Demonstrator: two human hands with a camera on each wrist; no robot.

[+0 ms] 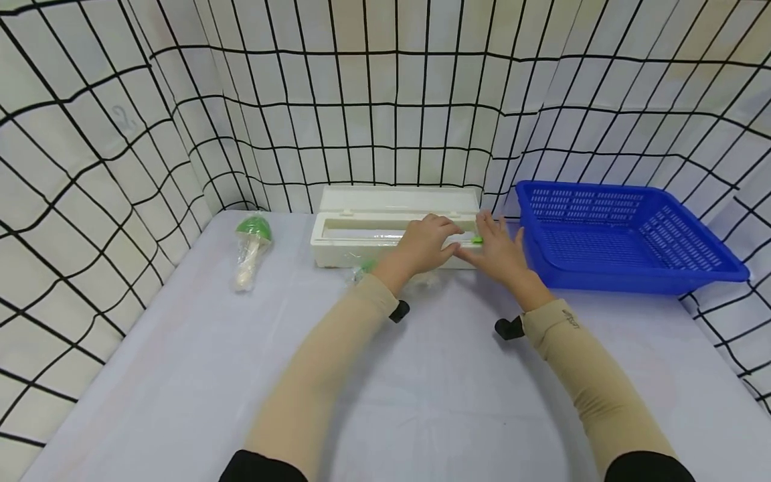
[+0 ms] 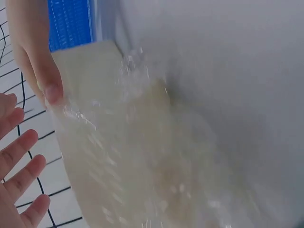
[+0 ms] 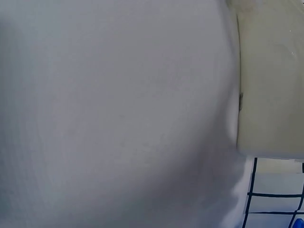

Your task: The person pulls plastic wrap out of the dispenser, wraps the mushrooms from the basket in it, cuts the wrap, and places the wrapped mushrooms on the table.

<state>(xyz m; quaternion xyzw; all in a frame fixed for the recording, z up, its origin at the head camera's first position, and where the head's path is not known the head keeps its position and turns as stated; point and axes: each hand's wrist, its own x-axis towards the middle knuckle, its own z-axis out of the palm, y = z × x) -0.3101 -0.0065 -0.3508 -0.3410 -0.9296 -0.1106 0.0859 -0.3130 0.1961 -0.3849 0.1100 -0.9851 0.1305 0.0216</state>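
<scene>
A white cling film dispenser box stands at the table's back with its lid raised. My left hand is over the front of it, fingers spread in the left wrist view. At the box's right end is my right hand, fingers extended, beside a green slider. In the left wrist view the right thumb touches the box edge. Clear film drapes down the box front. Partly behind the left forearm, a film-covered thing with a green part shows; its kind is unclear.
A green-capped, mushroom-shaped thing wrapped in clear film lies on the left. To the right stands a blue plastic basket. Black wire mesh encloses the back and sides of the white-covered table.
</scene>
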